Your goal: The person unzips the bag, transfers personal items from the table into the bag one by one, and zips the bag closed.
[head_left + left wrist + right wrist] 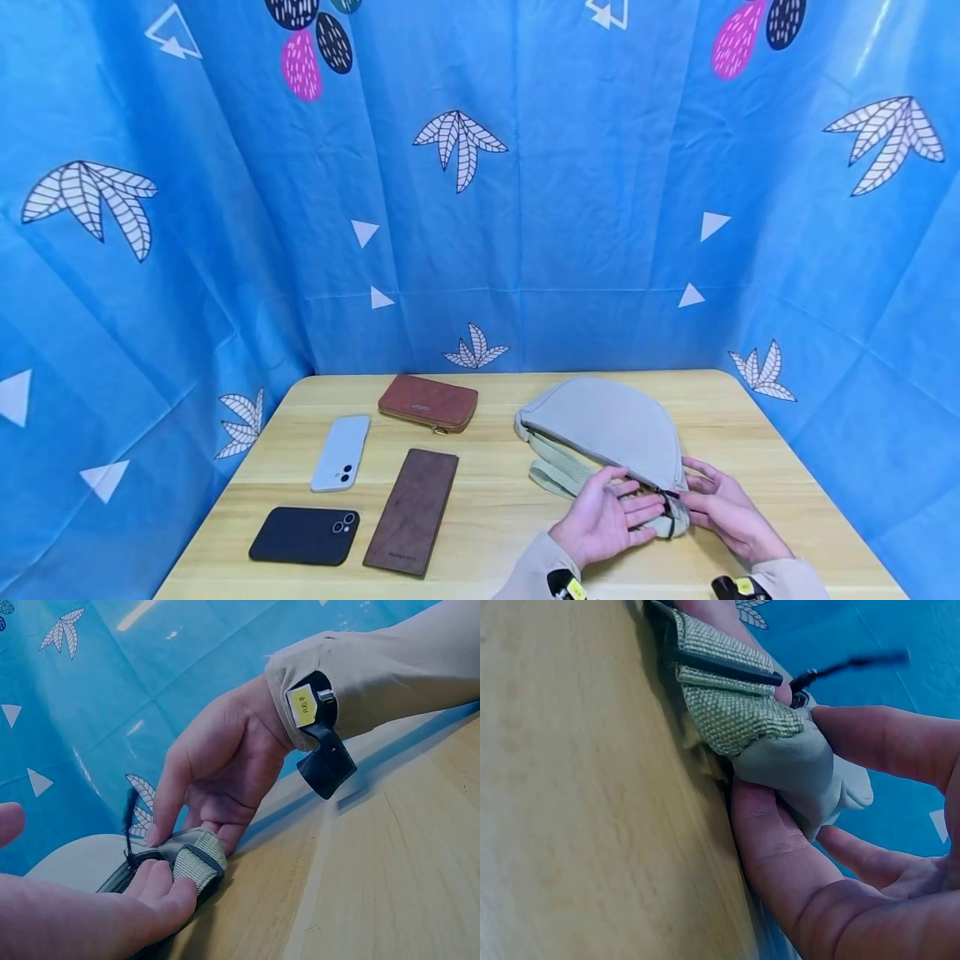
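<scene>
A light grey half-moon waist bag lies on the table with its zipper along the near edge. Its pale green webbing strap is partly tucked under it. My left hand is turned palm up, its fingers loosely bent against the near right corner of the bag by the strap end. At that corner, my right hand pinches the bag between thumb and fingers, as the right wrist view shows. A black cord zipper pull sticks out beside the right thumb. The bag's underside is hidden.
Left of the bag on the wooden table are a reddish-brown zip wallet, a long dark brown wallet, a white phone and a black phone. A patterned blue curtain encloses the back and sides.
</scene>
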Motion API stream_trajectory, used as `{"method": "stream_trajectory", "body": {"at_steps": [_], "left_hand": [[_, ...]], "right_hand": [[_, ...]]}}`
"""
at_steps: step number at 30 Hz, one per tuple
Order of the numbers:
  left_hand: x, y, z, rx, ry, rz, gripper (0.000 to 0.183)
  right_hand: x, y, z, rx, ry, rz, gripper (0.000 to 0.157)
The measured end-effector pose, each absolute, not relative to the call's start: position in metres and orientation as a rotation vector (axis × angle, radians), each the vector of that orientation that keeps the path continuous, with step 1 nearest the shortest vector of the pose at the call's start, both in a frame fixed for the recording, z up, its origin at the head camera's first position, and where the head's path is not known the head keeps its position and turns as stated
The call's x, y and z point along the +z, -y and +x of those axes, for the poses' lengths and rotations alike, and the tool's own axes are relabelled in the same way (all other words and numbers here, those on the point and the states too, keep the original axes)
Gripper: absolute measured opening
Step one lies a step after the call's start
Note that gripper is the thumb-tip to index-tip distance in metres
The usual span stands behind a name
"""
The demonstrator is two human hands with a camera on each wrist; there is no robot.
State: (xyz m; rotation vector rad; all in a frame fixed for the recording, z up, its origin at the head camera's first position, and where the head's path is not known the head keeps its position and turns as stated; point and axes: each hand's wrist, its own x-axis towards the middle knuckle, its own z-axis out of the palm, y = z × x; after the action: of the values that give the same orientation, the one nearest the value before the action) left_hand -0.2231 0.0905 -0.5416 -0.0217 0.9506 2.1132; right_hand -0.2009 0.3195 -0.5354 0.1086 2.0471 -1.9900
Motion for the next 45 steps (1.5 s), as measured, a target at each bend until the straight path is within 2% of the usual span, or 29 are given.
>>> {"method": "stream_trajectory", "body": {"at_steps": [8,22,32,45], "left_hand": [[-0.540,-0.088,-0.225,2.101,-0.936,-0.047,0.073],[-0.550,-0.082,-0.228,2.073,-1.094,0.015,0.038],[-0.552,-0.077,-0.230,2.074,-1.176,0.036,0.028],[-0.552,-0.078,-0.232,2.108,-1.193,0.030,0.026]], "right_hand": [[-0.534,-0.319,-0.198,-1.966,-2.058,0.153,0.091],[-0.537,-0.321,-0.199,-1.995,-2.017,0.104,0.088],[-0.536,-0.323,-0.200,-2.026,-1.939,0.046,0.085],[-0.535,-0.324,-0.201,-2.031,-1.926,0.097,0.083]]}}
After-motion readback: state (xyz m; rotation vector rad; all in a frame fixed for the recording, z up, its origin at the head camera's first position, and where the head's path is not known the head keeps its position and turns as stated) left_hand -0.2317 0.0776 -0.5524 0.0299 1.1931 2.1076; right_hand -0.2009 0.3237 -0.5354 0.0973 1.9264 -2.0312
